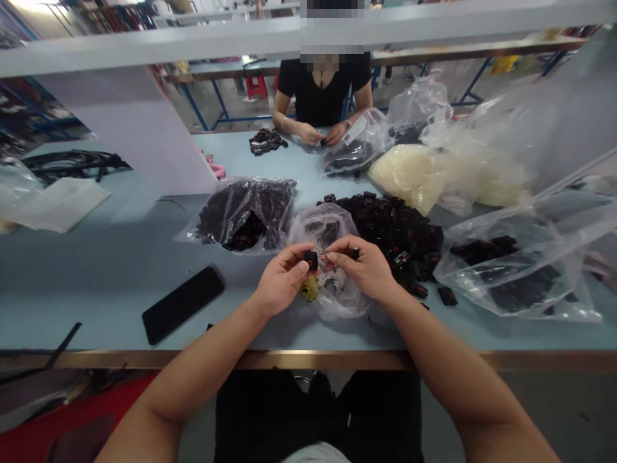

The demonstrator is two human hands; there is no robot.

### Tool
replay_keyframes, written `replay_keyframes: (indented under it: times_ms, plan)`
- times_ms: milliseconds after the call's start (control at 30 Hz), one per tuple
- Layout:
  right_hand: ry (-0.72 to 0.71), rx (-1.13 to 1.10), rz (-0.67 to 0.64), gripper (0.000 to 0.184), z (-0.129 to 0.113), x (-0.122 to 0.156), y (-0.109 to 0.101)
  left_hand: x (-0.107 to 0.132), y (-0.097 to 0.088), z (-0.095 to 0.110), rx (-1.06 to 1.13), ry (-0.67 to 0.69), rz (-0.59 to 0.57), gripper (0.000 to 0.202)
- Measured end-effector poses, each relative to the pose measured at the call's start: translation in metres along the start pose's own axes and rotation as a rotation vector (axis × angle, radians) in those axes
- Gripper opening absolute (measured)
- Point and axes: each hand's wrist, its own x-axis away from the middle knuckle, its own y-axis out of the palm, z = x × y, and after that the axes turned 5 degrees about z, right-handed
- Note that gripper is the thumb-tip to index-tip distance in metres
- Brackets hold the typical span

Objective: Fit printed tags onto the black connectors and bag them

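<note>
Two hands held over a plastic bag [321,225], left hand [283,281] pinching a small black piece [311,260], right hand [364,267] seemingly pinching another

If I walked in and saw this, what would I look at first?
You'd probably spot the big heap of small black pieces with red marks, on the pale blue table. Right in front of it, the left hand pinches a small black piece beside the right hand. Farther back, a bulging bag of cream-coloured stuff stands out.
</note>
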Motion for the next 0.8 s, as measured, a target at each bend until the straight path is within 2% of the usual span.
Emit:
replay_keyframes:
  times_ms: [100,300,600,800]
  plan:
    - [0.028,-0.001,0.011,0.027,-0.0024,0.0021,0.003,0.0002,0.0009,-0.0002,0.013,-0.002,-0.015,0.033]
    - [0.112,-0.08,0.003,0.03,-0.0039,0.0046,0.0076,-0.0005,0.0007,-0.0034,0.014,0.0,-0.033,0.03]
    - [0.034,0.048,-0.016,0.024,-0.0064,0.0043,0.0057,0.0014,0.0006,-0.0046,-0.031,-0.014,-0.026,0.031]
    - [0.062,0.051,-0.12,0.031,-0.0096,0.0017,-0.0011,0.0015,-0.0005,-0.0061,-0.126,0.006,-0.025,0.034]
